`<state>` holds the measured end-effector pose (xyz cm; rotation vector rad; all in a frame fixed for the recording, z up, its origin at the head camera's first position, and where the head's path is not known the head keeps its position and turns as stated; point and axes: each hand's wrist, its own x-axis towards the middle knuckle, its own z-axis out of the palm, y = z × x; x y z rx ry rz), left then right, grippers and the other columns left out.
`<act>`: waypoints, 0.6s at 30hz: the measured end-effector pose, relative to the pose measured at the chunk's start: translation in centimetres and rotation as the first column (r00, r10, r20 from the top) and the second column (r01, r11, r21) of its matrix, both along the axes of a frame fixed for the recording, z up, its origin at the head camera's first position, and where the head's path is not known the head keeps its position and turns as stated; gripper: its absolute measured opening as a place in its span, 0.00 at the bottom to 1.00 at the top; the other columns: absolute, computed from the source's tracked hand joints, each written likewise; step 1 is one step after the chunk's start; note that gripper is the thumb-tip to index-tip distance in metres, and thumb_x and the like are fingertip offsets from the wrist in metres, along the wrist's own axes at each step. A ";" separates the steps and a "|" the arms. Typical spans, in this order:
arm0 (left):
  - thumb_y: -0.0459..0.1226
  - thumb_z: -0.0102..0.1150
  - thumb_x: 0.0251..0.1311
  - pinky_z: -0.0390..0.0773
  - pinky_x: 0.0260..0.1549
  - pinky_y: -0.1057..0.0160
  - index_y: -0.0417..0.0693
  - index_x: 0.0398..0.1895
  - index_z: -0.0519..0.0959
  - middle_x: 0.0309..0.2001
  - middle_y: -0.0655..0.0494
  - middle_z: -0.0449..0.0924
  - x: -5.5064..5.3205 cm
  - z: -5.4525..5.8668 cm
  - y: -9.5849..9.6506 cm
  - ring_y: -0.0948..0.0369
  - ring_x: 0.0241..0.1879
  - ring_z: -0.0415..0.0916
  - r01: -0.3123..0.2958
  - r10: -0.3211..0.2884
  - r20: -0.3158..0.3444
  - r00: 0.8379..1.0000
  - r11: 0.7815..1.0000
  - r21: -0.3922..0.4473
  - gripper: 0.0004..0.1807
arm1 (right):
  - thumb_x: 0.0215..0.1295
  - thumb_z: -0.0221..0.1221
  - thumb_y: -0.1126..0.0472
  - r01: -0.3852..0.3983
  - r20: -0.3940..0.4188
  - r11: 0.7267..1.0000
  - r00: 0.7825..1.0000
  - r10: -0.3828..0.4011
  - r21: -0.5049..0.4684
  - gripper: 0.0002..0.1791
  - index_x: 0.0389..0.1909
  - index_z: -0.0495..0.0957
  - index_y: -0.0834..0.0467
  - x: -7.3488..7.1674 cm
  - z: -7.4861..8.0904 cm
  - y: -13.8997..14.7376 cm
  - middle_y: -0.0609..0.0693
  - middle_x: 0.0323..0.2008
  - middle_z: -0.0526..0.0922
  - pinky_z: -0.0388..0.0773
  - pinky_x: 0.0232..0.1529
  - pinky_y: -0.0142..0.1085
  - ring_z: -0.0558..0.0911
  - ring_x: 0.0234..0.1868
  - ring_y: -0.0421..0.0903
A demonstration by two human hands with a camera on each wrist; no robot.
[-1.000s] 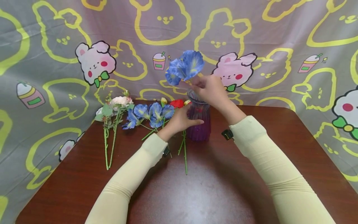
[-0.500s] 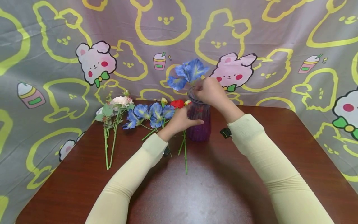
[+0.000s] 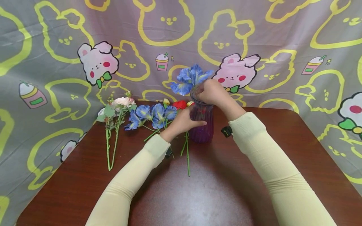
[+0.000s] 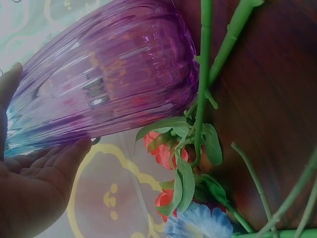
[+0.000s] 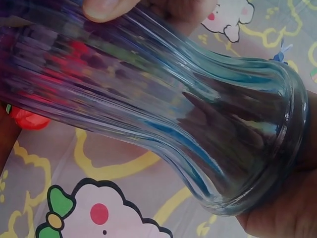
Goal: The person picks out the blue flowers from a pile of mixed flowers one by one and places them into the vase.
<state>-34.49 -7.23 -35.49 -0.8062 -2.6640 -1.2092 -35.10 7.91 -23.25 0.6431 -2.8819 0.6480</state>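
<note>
A ribbed glass vase (image 3: 202,130), purple below and bluish at the neck, stands upright on the table. My left hand (image 3: 185,121) holds its side, with the thumb across the front. In the left wrist view the fingers lie along the glass. Over the vase's mouth, my right hand (image 3: 214,91) grips a blue iris (image 3: 188,78) just under its petals. Right-hand fingers (image 5: 223,116) show through the clear neck in the right wrist view, reaching inside the rim. The stem is hidden by the hand and glass.
More blue irises (image 3: 156,114) lie left of the vase. Red flowers (image 3: 180,104) with buds are behind the left hand, their green stems (image 3: 188,157) pointing forward. Pale pink roses (image 3: 123,102) lie farther left. A patterned cloth (image 3: 175,28) hangs behind the table (image 3: 198,201).
My right hand has come down to the vase's rim, its fingers now inside the mouth. The blue iris has sunk with it and shifted slightly right. The left hand has stayed put.
</note>
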 end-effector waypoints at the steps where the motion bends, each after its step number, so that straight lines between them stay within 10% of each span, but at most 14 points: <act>1: 0.54 0.71 0.52 0.70 0.58 0.56 0.52 0.71 0.63 0.64 0.54 0.71 0.0 0.0 0.0 0.58 0.61 0.70 -0.002 0.002 0.001 1.000 1.000 -0.001 0.45 | 0.52 0.56 0.68 0.000 -0.004 1.000 1.000 0.000 0.011 0.14 0.10 0.71 0.55 0.0 0.1 0.0 0.44 0.11 0.62 0.60 0.20 0.35 0.62 0.18 0.43; 10: 0.54 0.71 0.52 0.68 0.60 0.55 0.51 0.73 0.60 0.67 0.52 0.68 0.0 0.1 0.1 0.56 0.64 0.67 -0.018 0.018 -0.012 1.000 1.000 -0.019 0.48 | 0.53 0.56 0.67 0.024 0.007 1.000 1.000 -0.024 -0.005 0.12 0.13 0.70 0.58 0.1 0.3 0.0 0.48 0.15 0.66 0.64 0.25 0.38 0.66 0.24 0.48; 18: 0.55 0.71 0.51 0.69 0.60 0.53 0.49 0.73 0.60 0.67 0.49 0.68 0.1 0.0 0.1 0.53 0.64 0.67 -0.041 0.040 -0.024 0.999 0.999 -0.021 0.49 | 0.53 0.58 0.68 0.058 0.062 0.991 0.997 -0.051 -0.125 0.12 0.39 0.81 0.66 0.4 0.6 0.6 0.59 0.38 0.83 0.76 0.37 0.44 0.77 0.37 0.52</act>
